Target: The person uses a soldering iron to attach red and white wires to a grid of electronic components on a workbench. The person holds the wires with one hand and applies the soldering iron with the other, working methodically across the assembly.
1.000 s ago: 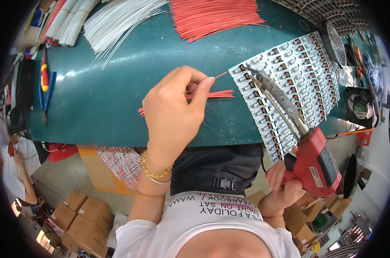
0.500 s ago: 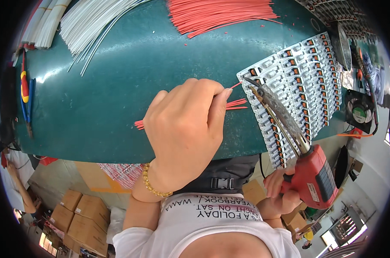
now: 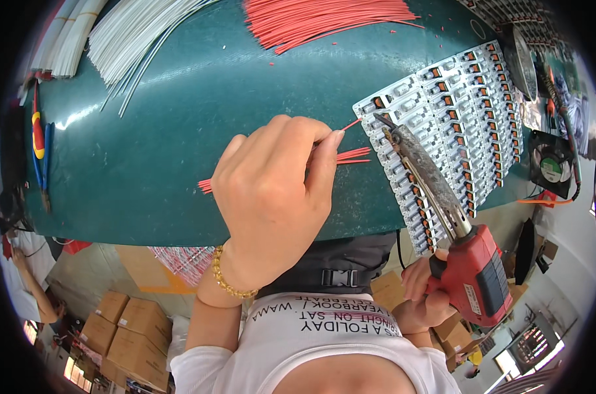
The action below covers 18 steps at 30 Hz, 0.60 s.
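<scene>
My left hand point(image 3: 268, 174) is closed, thumb and finger pinching a thin red wire point(image 3: 352, 124) whose end reaches the near left corner of a panel of small circuit boards point(image 3: 436, 111). A small bunch of red wires point(image 3: 354, 156) passes under the same hand, its other ends sticking out to the left. My right hand point(image 3: 426, 289) grips the handle of a red-and-black soldering gun point(image 3: 475, 276). Its long, dark barrel slants up over the panel, with the tip just right of the wire's end. Orange-and-dark components sit in rows on the panel.
Piles of red wires point(image 3: 324, 20) and white wires point(image 3: 137, 39) lie at the table's far side. Pliers with red-yellow and blue handles point(image 3: 39, 141) are at the left. A black fan point(image 3: 551, 165) stands right. Cardboard boxes point(image 3: 137, 328) are stacked on the floor; another person's arm point(image 3: 35, 289) shows far left.
The soldering gun's tip has shifted slightly right, away from the wire's end and the panel's corner. My left hand keeps its pinch; the whole view has shifted a little.
</scene>
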Each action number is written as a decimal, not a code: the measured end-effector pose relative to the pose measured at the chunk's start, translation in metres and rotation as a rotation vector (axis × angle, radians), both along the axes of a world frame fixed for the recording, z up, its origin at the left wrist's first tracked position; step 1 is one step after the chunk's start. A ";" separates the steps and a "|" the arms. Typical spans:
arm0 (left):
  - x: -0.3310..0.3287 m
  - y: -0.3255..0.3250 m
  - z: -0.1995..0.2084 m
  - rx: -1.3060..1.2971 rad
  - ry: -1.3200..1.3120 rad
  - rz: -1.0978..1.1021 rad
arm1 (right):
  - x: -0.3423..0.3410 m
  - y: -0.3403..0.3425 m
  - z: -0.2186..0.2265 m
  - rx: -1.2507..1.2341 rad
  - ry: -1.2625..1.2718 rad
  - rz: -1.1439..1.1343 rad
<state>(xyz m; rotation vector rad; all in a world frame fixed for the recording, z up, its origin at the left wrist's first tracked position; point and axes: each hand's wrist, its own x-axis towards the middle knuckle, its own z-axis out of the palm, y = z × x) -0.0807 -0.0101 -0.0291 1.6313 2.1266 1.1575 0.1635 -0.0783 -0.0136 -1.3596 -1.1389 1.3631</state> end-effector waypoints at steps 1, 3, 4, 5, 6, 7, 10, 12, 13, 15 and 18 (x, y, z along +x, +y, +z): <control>0.001 0.001 -0.001 -0.001 0.000 -0.004 | -0.011 0.007 0.004 0.054 -0.002 0.035; 0.002 0.001 -0.001 0.000 0.006 -0.012 | -0.015 0.009 0.004 0.126 -0.024 0.069; 0.003 0.002 -0.001 0.001 0.008 -0.018 | -0.010 0.007 0.000 0.144 -0.044 0.066; 0.002 0.001 -0.001 0.007 0.009 -0.017 | -0.003 0.004 -0.005 0.139 -0.043 0.058; 0.001 0.001 -0.001 0.014 0.011 -0.016 | 0.005 0.001 -0.010 0.135 -0.041 0.048; 0.001 0.001 -0.002 0.022 0.015 -0.020 | 0.015 -0.004 -0.017 0.111 -0.017 0.019; 0.006 0.003 -0.003 0.089 -0.071 0.030 | 0.017 -0.006 -0.018 0.098 0.078 0.007; 0.004 0.001 0.004 0.085 -0.154 -0.064 | 0.001 0.002 -0.008 0.124 0.044 0.032; 0.003 -0.001 0.005 0.083 -0.196 -0.111 | -0.009 0.007 -0.001 0.145 -0.023 0.048; 0.002 -0.003 0.006 0.050 -0.190 -0.132 | -0.015 0.012 0.007 0.158 -0.072 0.080; 0.000 -0.004 0.000 0.060 -0.157 -0.178 | -0.016 0.013 0.013 0.123 -0.040 0.104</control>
